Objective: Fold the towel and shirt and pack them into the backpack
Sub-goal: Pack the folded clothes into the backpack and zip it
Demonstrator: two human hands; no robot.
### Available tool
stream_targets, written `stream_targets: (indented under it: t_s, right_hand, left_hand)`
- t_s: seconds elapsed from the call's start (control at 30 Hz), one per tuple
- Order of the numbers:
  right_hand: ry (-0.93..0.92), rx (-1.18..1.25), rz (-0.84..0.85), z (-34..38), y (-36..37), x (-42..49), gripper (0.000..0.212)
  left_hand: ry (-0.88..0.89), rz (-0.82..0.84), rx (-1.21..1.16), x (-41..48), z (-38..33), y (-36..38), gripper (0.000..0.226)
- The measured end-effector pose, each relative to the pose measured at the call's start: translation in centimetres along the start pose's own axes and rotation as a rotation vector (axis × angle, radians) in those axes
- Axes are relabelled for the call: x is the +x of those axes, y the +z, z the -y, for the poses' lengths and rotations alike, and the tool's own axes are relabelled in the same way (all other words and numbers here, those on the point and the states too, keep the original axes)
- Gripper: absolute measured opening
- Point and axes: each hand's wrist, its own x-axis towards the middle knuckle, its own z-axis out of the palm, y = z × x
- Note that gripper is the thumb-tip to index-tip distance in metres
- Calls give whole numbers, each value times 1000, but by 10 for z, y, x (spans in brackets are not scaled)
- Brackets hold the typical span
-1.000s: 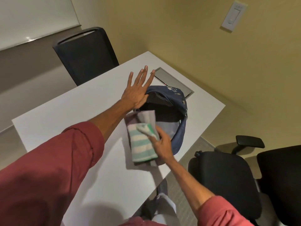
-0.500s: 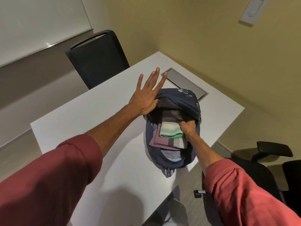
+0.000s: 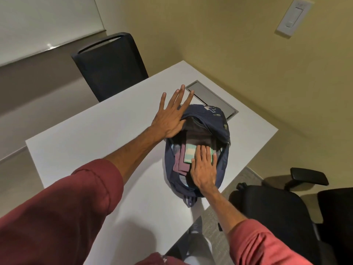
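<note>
A navy backpack [image 3: 219, 119] lies unzipped on the white table [image 3: 107, 138], near its right edge. Inside it lie a folded mauve and grey shirt [image 3: 179, 162] and, on top, a folded towel [image 3: 189, 153] with green and white stripes. My right hand [image 3: 205, 170] rests flat on the towel, fingers spread, covering most of it. My left hand [image 3: 172, 115] lies on the backpack's upper left rim with its fingers spread, the thumb at the edge of the flap; I cannot tell whether it grips the flap.
A grey cable hatch [image 3: 214, 98] is set in the table just behind the backpack. A black chair [image 3: 110, 64] stands at the far side, another black chair [image 3: 277, 211] with an armrest at the right. A wall switch [image 3: 293, 18] is up right.
My right hand carried the folded towel and shirt from the backpack's left side into its opening, let go, and now lies flat on them. The left hand stayed at the rim.
</note>
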Motion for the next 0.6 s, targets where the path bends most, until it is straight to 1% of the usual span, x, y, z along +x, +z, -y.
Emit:
stream_targets:
  t_s: [0.07,0.17,0.27,0.33,0.4,0.5,0.53,0.57,0.6]
  right_hand:
    - [-51,5,14,-1,0,-13,67]
    - [-142,-12,29,-3,-5,-29,67]
    - [-189,-3,8,-1,-10,-45,67]
    - [-226,19,4,1,-13,-55,67]
    - [-272,16,16,2,-16,-67,65]
    - [-313,11,40,5,-15,-80,59]
    - [-320,9,55,7,-14,-84,57]
    - [-328,8,74,8,-14,-89,56]
    - [-338,9,93,10,-13,-94,55]
  left_hand:
    - [-22,10,-20,-7,-1,2,103]
    - [-50,18,-44,-19,-7,12,93]
    - [-53,18,-38,-41,-13,30,101]
    - [-77,8,-72,-61,-18,41,99]
    - [-184,30,-113,-82,-26,51,97]
    - [-466,96,-202,-111,-40,67,105]
    - [-530,99,-257,-122,-45,73,104]
    - [-564,84,-309,-134,-50,80,100]
    - [-568,46,-352,-148,-54,87,90]
